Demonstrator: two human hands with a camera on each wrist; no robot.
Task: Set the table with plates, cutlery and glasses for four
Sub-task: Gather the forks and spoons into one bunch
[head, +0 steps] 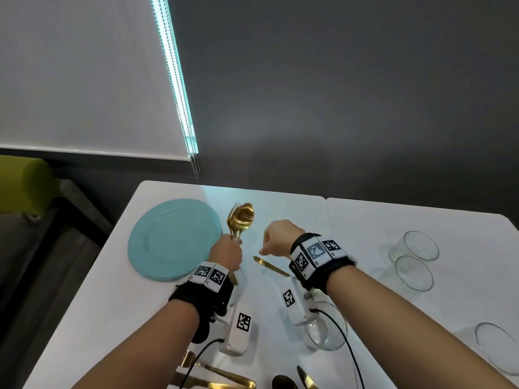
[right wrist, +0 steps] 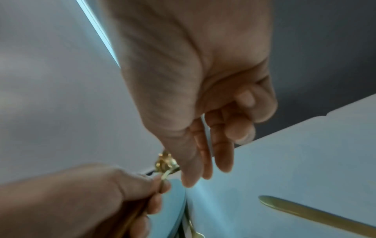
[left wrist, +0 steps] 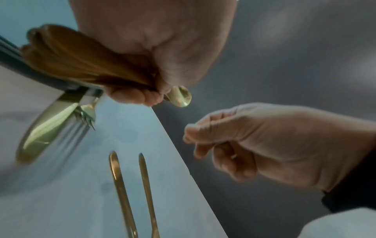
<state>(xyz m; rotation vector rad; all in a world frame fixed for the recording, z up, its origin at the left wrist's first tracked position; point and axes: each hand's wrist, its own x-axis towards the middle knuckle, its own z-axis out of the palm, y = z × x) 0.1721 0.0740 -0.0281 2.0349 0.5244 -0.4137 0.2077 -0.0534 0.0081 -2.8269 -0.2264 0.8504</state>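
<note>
My left hand [head: 227, 252] grips a bundle of gold cutlery [head: 243, 219] upright beside a stack of light blue plates [head: 171, 237] at the table's far left. A spoon bowl tops the bundle; in the left wrist view the bunched handles [left wrist: 81, 64] stick out of the fist. My right hand [head: 273, 238] hovers just right of the bundle, holding nothing, two fingers [right wrist: 221, 154] pointing toward it and the others loosely curled. Below it a gold knife [head: 271, 266] lies on the white table. The left wrist view shows two gold pieces [left wrist: 120, 182] lying side by side there.
Two clear glasses [head: 418, 245] stand together at the right, another glass [head: 323, 329] under my right wrist, and one [head: 497, 346] at the near right edge. More gold cutlery [head: 222, 379] lies at the table's near edge. A dark wall stands behind the table.
</note>
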